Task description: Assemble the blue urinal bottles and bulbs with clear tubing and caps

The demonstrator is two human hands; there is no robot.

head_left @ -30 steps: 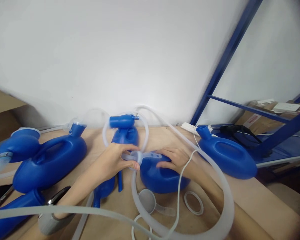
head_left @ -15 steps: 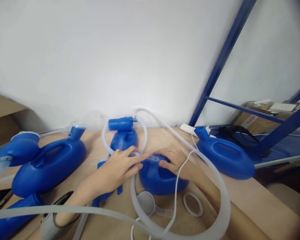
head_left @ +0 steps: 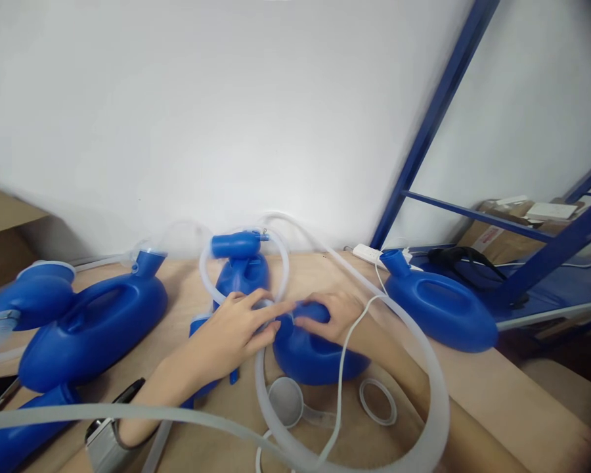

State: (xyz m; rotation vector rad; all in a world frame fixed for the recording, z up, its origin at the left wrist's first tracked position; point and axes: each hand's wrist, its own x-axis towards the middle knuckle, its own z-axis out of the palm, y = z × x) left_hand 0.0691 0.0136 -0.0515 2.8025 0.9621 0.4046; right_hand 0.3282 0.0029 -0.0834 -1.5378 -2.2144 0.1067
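Resting on the table (head_left: 482,394) at the centre, the middle jug (head_left: 320,358) has both hands together on its far end, fingertips almost touching. The left hand (head_left: 236,328) lays stretched fingers over the neck; whether it pinches anything there I cannot tell. The right hand (head_left: 331,315) curls over the jug's top, clamped on it. A pale hose (head_left: 437,387) loops around jug and right forearm. A clear scoop (head_left: 286,401) and a ring (head_left: 361,398) lie just nearer. A left jug (head_left: 93,328), far jug (head_left: 241,276) and right jug (head_left: 438,312) surround them, the last beside a blue rack (head_left: 423,151).
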